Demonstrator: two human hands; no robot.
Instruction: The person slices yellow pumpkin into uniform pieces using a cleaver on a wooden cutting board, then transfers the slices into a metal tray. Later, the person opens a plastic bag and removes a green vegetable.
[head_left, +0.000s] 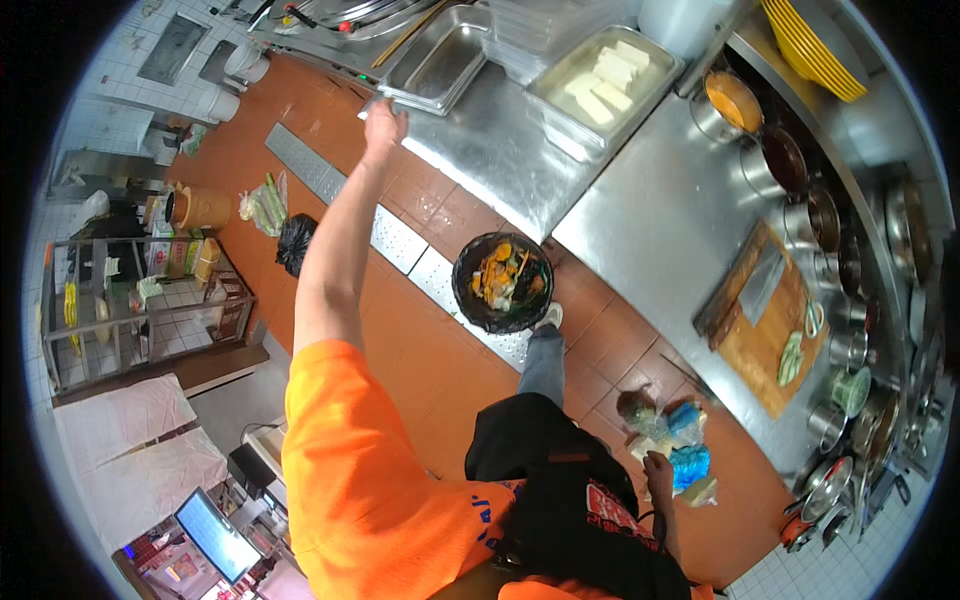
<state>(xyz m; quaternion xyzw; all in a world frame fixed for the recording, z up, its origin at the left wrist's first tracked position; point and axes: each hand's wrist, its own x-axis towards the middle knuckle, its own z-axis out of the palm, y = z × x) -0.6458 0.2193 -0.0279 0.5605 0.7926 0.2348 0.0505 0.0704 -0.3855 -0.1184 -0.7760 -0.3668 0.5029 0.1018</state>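
Observation:
My left hand (385, 126) reaches out to the corner of the steel counter (487, 146), right beside an empty stainless steel pan (442, 64). Its fingertips are small and partly hidden, so whether they grip the pan's rim is unclear. Low at my side hangs my right hand (659, 474), fingers curled, with plastic bags of goods (686, 450) on the floor beyond it. Nothing is plainly visible in that hand. A black-lined waste bin (456, 289) holding orange and pale food scraps (499, 277) stands by my foot.
Another steel pan (559, 139) holds white blocks (611, 79) in liquid. On the right counter lies a wooden cutting board (750, 360) with a cleaver (763, 285), scissors (814, 319) and sliced green vegetable (790, 358). Sauce pots (772, 161) line the back. A black bag (296, 244) sits on the floor.

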